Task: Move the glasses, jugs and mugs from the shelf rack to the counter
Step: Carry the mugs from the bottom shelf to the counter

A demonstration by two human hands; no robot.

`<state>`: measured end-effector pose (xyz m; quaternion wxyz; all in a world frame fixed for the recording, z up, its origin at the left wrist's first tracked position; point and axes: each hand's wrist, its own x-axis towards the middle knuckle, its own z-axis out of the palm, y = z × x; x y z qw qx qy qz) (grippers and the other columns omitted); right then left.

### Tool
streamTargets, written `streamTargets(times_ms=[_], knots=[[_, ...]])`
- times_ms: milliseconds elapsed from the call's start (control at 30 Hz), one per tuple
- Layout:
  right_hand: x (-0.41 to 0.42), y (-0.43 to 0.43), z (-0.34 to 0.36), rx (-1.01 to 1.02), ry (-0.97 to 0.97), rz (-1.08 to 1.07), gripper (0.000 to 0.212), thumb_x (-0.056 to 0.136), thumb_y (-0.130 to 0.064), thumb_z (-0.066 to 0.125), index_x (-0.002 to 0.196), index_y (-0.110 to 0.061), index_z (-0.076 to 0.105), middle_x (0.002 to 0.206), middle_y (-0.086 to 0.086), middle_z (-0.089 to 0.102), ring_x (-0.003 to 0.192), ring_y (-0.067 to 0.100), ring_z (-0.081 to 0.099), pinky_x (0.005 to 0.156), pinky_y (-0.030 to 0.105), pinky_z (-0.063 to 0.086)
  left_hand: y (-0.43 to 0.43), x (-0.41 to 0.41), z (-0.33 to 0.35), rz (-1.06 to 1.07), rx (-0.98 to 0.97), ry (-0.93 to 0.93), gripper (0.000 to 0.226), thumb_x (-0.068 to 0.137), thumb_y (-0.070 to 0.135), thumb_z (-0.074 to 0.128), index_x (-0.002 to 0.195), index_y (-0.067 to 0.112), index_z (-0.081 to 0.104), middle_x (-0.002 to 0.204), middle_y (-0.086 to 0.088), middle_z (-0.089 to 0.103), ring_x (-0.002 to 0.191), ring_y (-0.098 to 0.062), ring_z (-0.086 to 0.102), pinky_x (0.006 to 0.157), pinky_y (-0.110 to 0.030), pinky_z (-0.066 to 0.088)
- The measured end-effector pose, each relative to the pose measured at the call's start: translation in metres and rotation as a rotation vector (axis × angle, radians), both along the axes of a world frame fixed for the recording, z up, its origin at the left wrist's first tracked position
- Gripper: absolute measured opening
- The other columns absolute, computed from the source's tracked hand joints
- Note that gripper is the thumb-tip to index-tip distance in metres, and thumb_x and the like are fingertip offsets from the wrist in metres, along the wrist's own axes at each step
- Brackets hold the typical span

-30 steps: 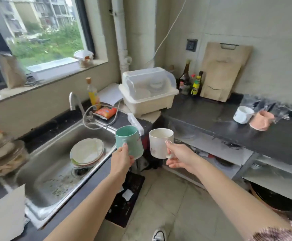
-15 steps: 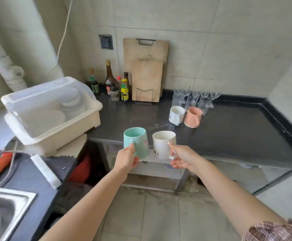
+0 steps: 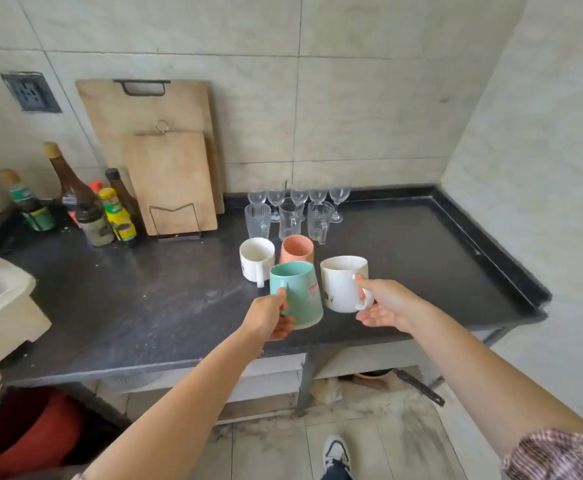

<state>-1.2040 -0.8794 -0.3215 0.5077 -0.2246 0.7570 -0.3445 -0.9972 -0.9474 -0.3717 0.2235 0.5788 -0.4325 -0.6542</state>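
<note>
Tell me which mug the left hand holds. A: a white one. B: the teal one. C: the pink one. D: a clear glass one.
B: the left hand grips the teal mug; the right hand holds a white mug.

mugs 4 | stemmed glasses 5 | jugs 2 | tumbler 1

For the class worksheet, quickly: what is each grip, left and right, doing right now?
Left grip: closed, holding the teal mug above the counter.
Right grip: closed, holding the white mug at its handle.
</note>
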Motion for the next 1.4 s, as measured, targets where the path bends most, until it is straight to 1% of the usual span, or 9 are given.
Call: streamTargets(times_ms=[100, 300, 533, 733, 900, 1033, 1167, 1300, 1400], knots=[[-0.058, -0.026, -0.003, 0.043, 0.044, 0.026, 0.038, 0.094, -0.045, 0.051, 0.081, -0.008, 0.055, 0.093, 0.017, 0.062, 0.075, 0.025, 0.066, 0.065, 0.031, 0.056, -0.027, -0.054, -0.007, -0.042, 0.042, 0.014, 0.037, 0.094, 0.044, 0.045, 0.075, 0.013, 0.050, 0.074, -0.011, 0.064, 0.061, -0.021, 0.060, 0.056, -0.028, 0.049], [-0.149, -0.075, -0.021, 0.102, 0.011, 0.028, 0.038, 0.093, -0.045, 0.052, 0.086, -0.008, 0.059, 0.099, 0.016, 0.061, 0.082, 0.026, 0.068, 0.071, 0.032, 0.057, -0.069, -0.145, -0.021, -0.005, 0.202, 0.048, 0.034, 0.095, 0.038, 0.047, 0.075, 0.011, 0.051, 0.080, -0.014, 0.063, 0.068, -0.022, 0.061, 0.058, -0.028, 0.048], [-0.190, -0.117, -0.057, 0.135, -0.055, -0.008, 0.039, 0.092, -0.044, 0.054, 0.082, -0.008, 0.062, 0.111, 0.017, 0.062, 0.082, 0.024, 0.070, 0.067, 0.030, 0.058, -0.096, -0.198, -0.058, 0.093, 0.204, -0.003, 0.025, 0.096, 0.032, 0.042, 0.084, 0.013, 0.053, 0.087, -0.009, 0.065, 0.075, -0.017, 0.064, 0.058, -0.025, 0.048], [-0.201, -0.138, -0.082, 0.155, -0.095, -0.006, 0.038, 0.094, -0.042, 0.052, 0.085, -0.006, 0.060, 0.117, 0.015, 0.060, 0.086, 0.025, 0.069, 0.074, 0.031, 0.058, -0.105, -0.214, -0.086, 0.093, 0.113, -0.041, 0.030, 0.099, 0.034, 0.039, 0.082, 0.017, 0.057, 0.090, -0.007, 0.065, 0.081, -0.016, 0.063, 0.067, -0.025, 0.050], [-0.200, -0.146, -0.096, 0.147, -0.112, -0.021, 0.036, 0.095, -0.041, 0.050, 0.088, -0.008, 0.060, 0.117, 0.015, 0.059, 0.096, 0.025, 0.066, 0.073, 0.030, 0.055, -0.110, -0.222, -0.100, 0.106, 0.129, -0.033, 0.033, 0.099, 0.034, 0.036, 0.100, 0.011, 0.060, 0.102, -0.007, 0.065, 0.090, -0.014, 0.063, 0.084, -0.030, 0.049], [-0.197, -0.146, -0.105, 0.145, -0.129, -0.021, 0.034, 0.096, -0.041, 0.048, 0.098, -0.009, 0.061, 0.121, 0.013, 0.057, 0.100, 0.025, 0.064, 0.081, 0.034, 0.055, -0.110, -0.222, -0.106, 0.107, 0.109, -0.021, 0.028, 0.100, 0.034, 0.036, 0.091, 0.018, 0.058, 0.104, -0.004, 0.064, 0.091, -0.015, 0.066, 0.081, -0.029, 0.049], [-0.195, -0.147, -0.105, 0.164, -0.087, 0.048, 0.035, 0.097, -0.043, 0.043, 0.092, -0.012, 0.059, 0.122, 0.009, 0.056, 0.103, 0.024, 0.063, 0.087, 0.037, 0.053, -0.107, -0.221, -0.113, 0.068, 0.110, -0.031, 0.027, 0.099, 0.034, 0.036, 0.099, 0.017, 0.056, 0.112, -0.004, 0.062, 0.090, -0.015, 0.067, 0.082, -0.030, 0.049], [-0.194, -0.142, -0.105, 0.232, -0.009, 0.200, 0.042, 0.099, -0.045, 0.036, 0.105, -0.010, 0.058, 0.123, 0.006, 0.055, 0.112, 0.024, 0.057, 0.097, 0.042, 0.049, -0.105, -0.221, -0.113, 0.014, 0.137, -0.024, 0.030, 0.100, 0.034, 0.034, 0.108, 0.015, 0.055, 0.116, -0.002, 0.059, 0.089, -0.013, 0.067, 0.077, -0.027, 0.050], [-0.195, -0.139, -0.108, 0.259, 0.030, 0.229, 0.043, 0.100, -0.043, 0.034, 0.111, -0.009, 0.058, 0.126, 0.006, 0.054, 0.116, 0.023, 0.054, 0.100, 0.042, 0.047, -0.106, -0.220, -0.111, -0.028, 0.137, -0.049, 0.033, 0.100, 0.035, 0.032, 0.112, 0.014, 0.055, 0.117, -0.001, 0.058, 0.089, -0.014, 0.066, 0.074, -0.026, 0.050]])
